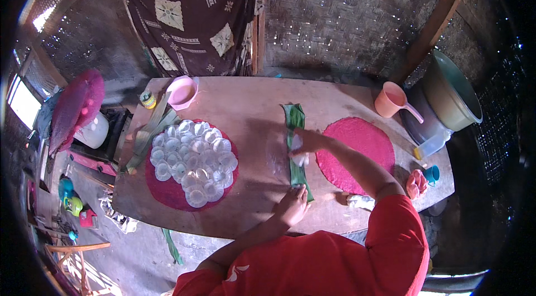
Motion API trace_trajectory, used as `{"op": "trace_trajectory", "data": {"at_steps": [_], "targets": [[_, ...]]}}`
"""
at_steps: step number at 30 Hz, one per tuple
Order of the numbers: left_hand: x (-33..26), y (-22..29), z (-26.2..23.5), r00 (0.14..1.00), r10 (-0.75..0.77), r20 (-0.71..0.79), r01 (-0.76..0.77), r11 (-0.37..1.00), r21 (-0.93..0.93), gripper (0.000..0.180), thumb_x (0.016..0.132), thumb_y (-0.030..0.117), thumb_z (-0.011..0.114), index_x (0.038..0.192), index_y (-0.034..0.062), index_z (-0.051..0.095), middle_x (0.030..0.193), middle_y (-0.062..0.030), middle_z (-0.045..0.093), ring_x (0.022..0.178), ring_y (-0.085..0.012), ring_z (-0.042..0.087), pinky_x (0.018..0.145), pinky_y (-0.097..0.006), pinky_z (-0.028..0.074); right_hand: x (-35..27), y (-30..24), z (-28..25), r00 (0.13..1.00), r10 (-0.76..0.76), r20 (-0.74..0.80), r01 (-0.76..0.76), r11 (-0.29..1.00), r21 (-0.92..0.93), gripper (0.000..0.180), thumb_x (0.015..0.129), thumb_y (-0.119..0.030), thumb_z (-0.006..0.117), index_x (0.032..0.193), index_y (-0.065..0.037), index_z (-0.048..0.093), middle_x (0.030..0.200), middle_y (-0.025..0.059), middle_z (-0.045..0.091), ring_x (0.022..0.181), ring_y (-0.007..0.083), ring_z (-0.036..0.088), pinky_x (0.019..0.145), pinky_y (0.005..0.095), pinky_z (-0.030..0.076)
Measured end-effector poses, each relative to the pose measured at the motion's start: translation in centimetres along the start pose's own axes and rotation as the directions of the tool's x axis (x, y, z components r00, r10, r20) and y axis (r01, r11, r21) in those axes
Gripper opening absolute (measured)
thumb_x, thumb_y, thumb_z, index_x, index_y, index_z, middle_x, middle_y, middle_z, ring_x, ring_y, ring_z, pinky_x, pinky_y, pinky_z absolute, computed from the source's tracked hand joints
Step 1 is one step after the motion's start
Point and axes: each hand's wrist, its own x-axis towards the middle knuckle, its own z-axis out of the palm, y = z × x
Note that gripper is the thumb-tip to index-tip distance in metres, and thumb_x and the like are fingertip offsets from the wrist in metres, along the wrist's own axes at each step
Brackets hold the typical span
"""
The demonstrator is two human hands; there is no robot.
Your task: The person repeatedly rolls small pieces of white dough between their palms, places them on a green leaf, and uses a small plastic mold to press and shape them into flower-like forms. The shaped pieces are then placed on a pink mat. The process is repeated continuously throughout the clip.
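A long green strip of leaf (297, 173), which looks like banana leaf, lies lengthwise across the middle of the table, running away from me. At its near end my left hand (293, 207) holds it, fingertips on the leaf's edge. My right hand (308, 142) reaches over the strip's middle, closed on a white cloth (301, 159) that rests against the leaf. Just left of the leaf lies a thin clear plastic sheet (276, 159). To the right, close to my right forearm, is a round bright pink mat (354, 148).
Many small pale cups (192, 151) cover a pink round mat (159, 195) on the left. Around the table (251, 100) stand a pink basin (182, 93), a yellow-green can (148, 99), an orange dipper (391, 99), a large tub (452, 89) and a teal cup (431, 174).
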Motion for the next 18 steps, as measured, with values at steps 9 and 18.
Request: {"op": "trace_trajectory", "data": {"at_steps": [9,18], "targets": [[0.3,0.2,-0.2,0.997,0.03,0.07,-0.037,0.994,0.105,0.056,0.095,0.038,0.044,0.124,-0.0102,0.05,0.133,-0.0247,0.047,0.127,-0.0317,0.042,0.105,-0.041,0.034,-3.3,1.2,4.7,0.904,-0.286,-0.319,0.187,0.933,-0.306,0.085,0.064,-0.066,0.07,0.127,-0.014,0.046,0.126,0.0175,0.045,0.117,0.0374,0.045,0.09,0.0527,0.037],[0.1,-0.4,-0.2,0.996,0.066,-0.063,-0.071,0.995,-0.067,0.055,0.095,0.035,0.047,0.117,-0.0147,0.052,0.125,-0.0276,0.051,0.12,-0.0359,0.048,0.104,-0.041,0.037,2.9,2.8,0.8,0.903,-0.294,-0.313,0.186,0.925,-0.33,0.068,0.068,-0.063,0.069,0.116,-0.018,0.051,0.112,0.0137,0.049,0.11,0.0351,0.048,0.088,0.0524,0.038]]}}
